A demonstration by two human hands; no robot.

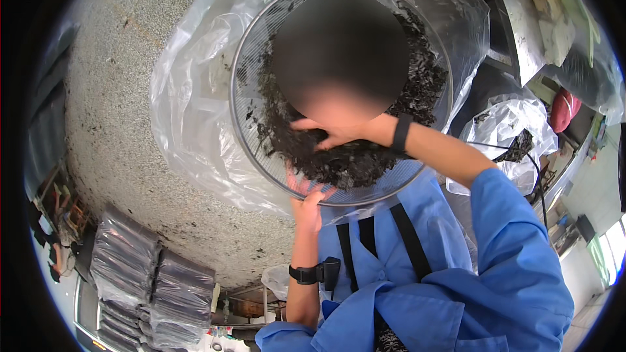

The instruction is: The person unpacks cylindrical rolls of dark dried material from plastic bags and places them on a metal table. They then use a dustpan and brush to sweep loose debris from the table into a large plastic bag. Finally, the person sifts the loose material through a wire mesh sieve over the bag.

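Note:
A round wire-mesh sieve (242, 117) with a metal rim sits over a large clear plastic bag (186, 98). Dark, crinkled flakes (365, 166), resembling dried seaweed, are heaped inside it. At the near rim my left hand (308, 203) grips the sieve, its fingers under the mesh and thumb at the edge. My right hand (342, 129) reaches in from the right, fingers spread and touching the flakes. A blurred dark patch hides much of the sieve's middle and part of the right hand's back.
A smaller clear bag (508, 120) with dark flakes stands at the right, near a red rounded object (565, 109). Stacked plastic-wrapped dark bundles (124, 257) are at lower left. Speckled floor (124, 91) with scattered bits stretches along the left. A dark cable (540, 186) hangs by my right arm.

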